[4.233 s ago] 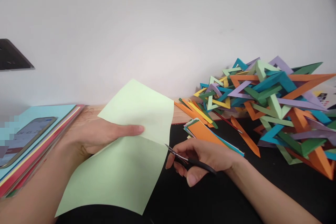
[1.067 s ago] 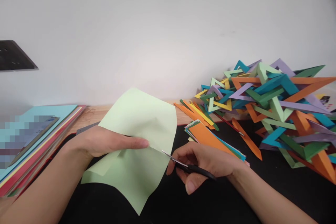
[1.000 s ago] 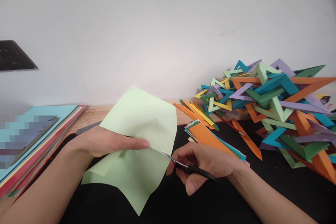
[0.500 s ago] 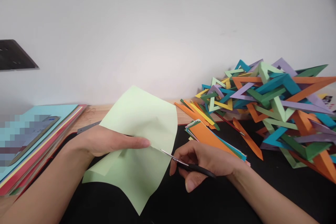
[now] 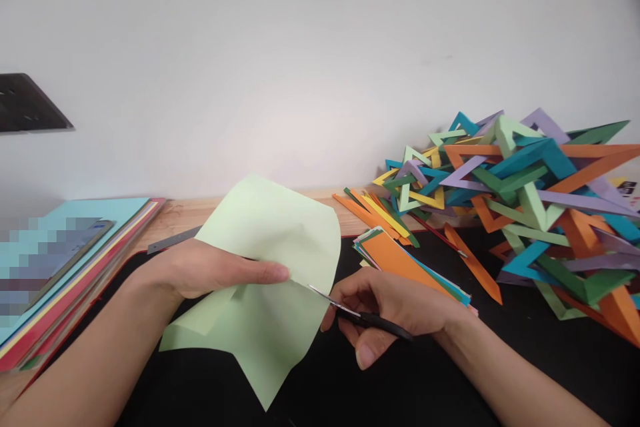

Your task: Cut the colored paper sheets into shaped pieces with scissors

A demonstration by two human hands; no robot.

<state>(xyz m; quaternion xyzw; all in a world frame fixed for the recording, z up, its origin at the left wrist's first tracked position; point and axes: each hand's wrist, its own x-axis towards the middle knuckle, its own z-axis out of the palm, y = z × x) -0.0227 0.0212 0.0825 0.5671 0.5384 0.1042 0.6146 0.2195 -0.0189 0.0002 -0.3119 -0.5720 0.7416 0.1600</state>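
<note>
A light green sheet of paper (image 5: pixel 280 220) is held up in front of me, curved and creased. My left hand (image 5: pixel 215 270) pinches it at the middle from the left, thumb on top and the other fingers hidden behind. In my right hand (image 5: pixel 385 310) is a pair of scissors (image 5: pixel 363 317) with black handles, fingers wrapped around them. The scissor blades meet the right part of the sheet, their tips a short way from my left thumb. A line runs across the paper between the thumb and the blades.
Paper strips (image 5: pixel 400 260) lie stacked behind my right hand, with more loose strips (image 5: pixel 377 213) beyond. Interlocked folded-paper shapes (image 5: pixel 540 193) are heaped at right. Coloured sheets (image 5: pixel 125 210) with a phone (image 5: pixel 75 260) on top lie left. A ruler (image 5: pixel 173 239) rests behind the black mat (image 5: pixel 200 387).
The upper part of the green sheet dips and bends slightly lower, uncovering more of the ruler. Both hands stay almost in place, still holding the paper and the scissors.
</note>
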